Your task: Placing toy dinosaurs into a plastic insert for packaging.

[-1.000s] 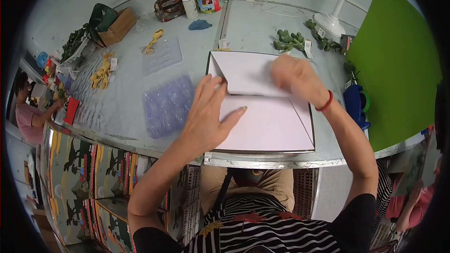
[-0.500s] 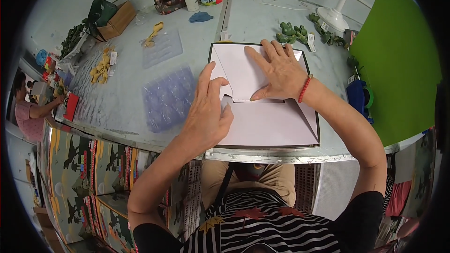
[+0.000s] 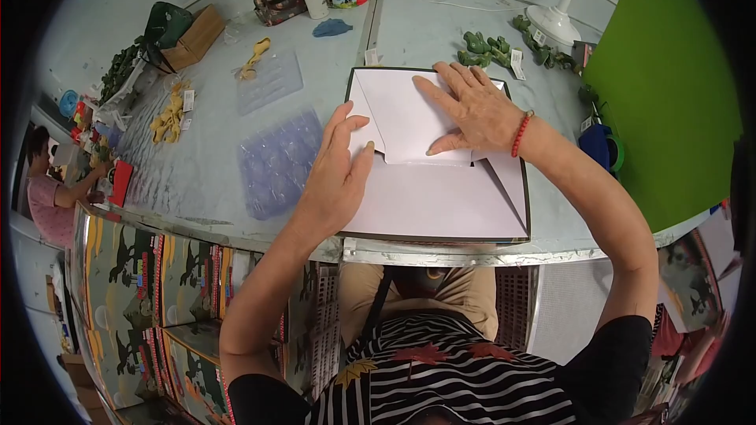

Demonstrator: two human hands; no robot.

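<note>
A shallow cardboard box (image 3: 437, 201), white inside with a dark rim, lies on the table in front of me. Its white flaps meet across the middle. My right hand (image 3: 480, 114) rests on the far flap, fingers spread, thumb near the flap's front edge; a red bead bracelet circles the wrist. My left hand (image 3: 335, 177) lies along the box's left side with its fingers stretched out, the thumb tip touching the left flap. Neither hand grips anything. Left of the box lies a clear plastic tray (image 3: 279, 164) with moulded hollows.
A second clear tray (image 3: 269, 83) and yellow figures (image 3: 175, 114) lie to the left. Green figures (image 3: 488, 49), a white fan (image 3: 555, 20) and a green board (image 3: 669, 102) stand right. Printed boxes (image 3: 118, 267) are stacked below left. Co-workers show at far left (image 3: 51, 189) and lower right.
My left thumb has moved up and inward onto the left flap. My right hand has slid slightly right. A printed box and another person's hand have come in at the right edge.
</note>
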